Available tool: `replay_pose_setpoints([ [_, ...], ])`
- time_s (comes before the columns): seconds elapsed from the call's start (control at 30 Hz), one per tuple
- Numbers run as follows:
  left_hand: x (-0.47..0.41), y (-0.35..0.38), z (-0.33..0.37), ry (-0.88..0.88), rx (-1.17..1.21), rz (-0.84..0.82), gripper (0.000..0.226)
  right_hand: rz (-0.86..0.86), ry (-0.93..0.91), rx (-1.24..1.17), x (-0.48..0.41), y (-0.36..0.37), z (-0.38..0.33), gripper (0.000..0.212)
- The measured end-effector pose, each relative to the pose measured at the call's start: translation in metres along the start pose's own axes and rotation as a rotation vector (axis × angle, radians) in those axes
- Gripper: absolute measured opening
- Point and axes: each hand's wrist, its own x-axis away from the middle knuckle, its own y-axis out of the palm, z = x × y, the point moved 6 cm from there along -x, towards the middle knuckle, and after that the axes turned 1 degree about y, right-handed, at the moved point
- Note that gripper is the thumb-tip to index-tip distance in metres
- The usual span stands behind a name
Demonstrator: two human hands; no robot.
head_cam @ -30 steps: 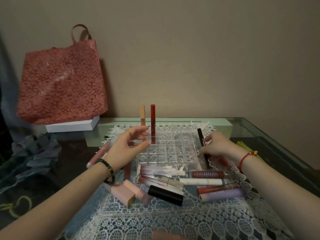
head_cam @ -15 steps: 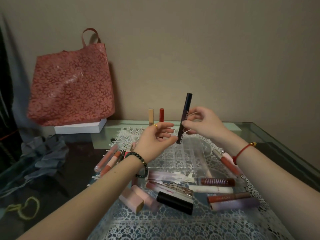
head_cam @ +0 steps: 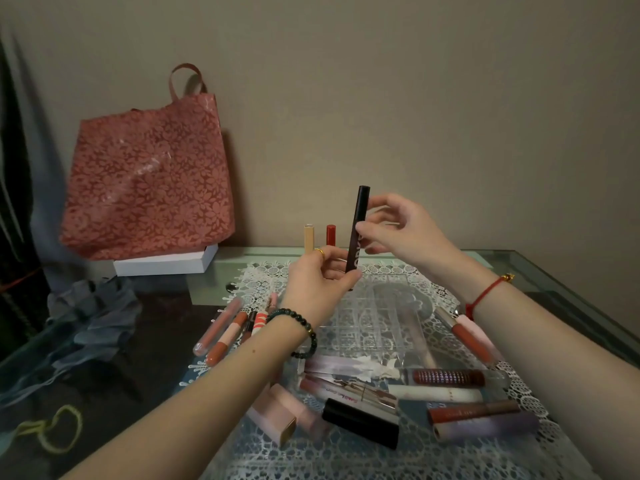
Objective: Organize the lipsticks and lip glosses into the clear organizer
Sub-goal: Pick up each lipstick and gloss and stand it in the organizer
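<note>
Dark tube [head_cam: 358, 216] over organizer [head_cam: 381, 323], far edge

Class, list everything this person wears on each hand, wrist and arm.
The left hand has a gold ring on one finger, and its wrist carries a bracelet of dark round beads. The right hand has a thin red cord with a small gold charm at its wrist. Both forearms are bare; no sleeves show.

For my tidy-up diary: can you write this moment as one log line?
left hand pinches lower end of dark tube | right hand pinches its upper part | tube nearly upright, outside clear organizer
</note>
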Motion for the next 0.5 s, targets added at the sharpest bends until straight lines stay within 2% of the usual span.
replay_pose_setpoints([
  [0.2, -0.010, -0.010, 0.021, 0.135, -0.062, 0.020, 0.021, 0.076, -0.088, -0.012, -0.011, -0.007, -0.025, 0.018],
  [0.4, -0.033, -0.042, 0.055, 0.296, -0.039, 0.185, 0.021, 0.124, -0.106, 0.058, -0.021, -0.017, -0.031, 0.023],
  [0.5, -0.055, -0.045, 0.063, 0.307, -0.084, 0.145, 0.025, 0.136, -0.080, 0.094, -0.024, -0.014, -0.022, 0.024],
])
